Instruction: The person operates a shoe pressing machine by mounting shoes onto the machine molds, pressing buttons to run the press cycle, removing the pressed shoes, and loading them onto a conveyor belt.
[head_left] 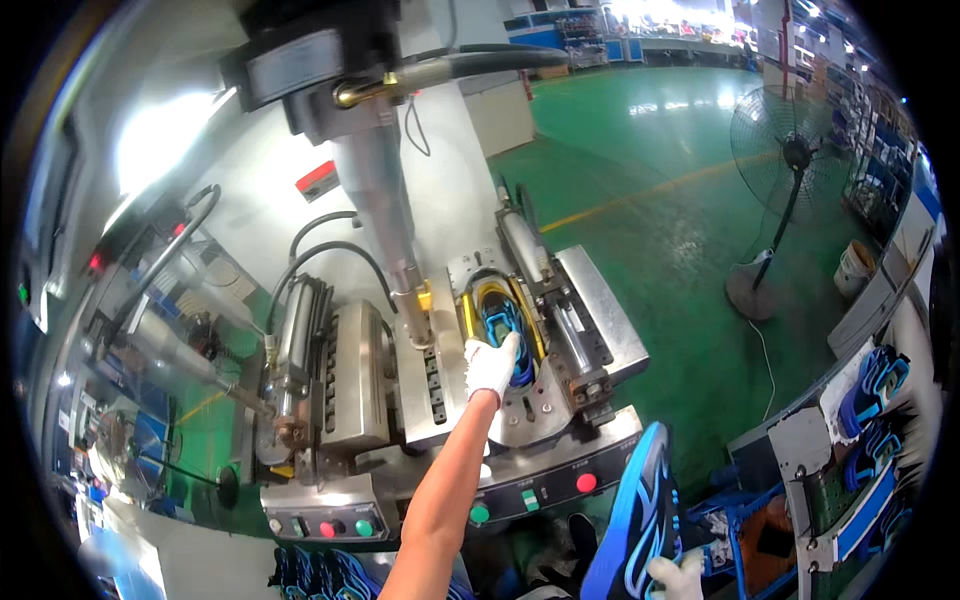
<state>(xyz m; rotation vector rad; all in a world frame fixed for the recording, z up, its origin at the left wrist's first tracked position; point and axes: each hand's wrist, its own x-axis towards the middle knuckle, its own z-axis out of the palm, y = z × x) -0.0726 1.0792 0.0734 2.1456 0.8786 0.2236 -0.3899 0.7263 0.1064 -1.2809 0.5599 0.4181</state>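
Observation:
A blue and black sports shoe [504, 325] sits in the oval cradle of a metal pressing machine [545, 385], between two yellow-edged side pieces. My left hand [490, 366], in a white glove, reaches across to it. The fingers close on the shoe's near part, and the hand hides some of it. Low on the right, my right hand [680, 577], also gloved, grips another blue shoe [640, 515]. That shoe is held up on end in front of the machine, with its side showing. The lower picture edge cuts off part of the right hand.
Above the machine hangs a thick press cylinder [375, 190] with hoses. The front panel carries a red button [586, 483] and green ones. More shoes [320, 573] lie at the lower left; others fill a rack [870, 400] at right. A standing fan [795, 155] is beyond.

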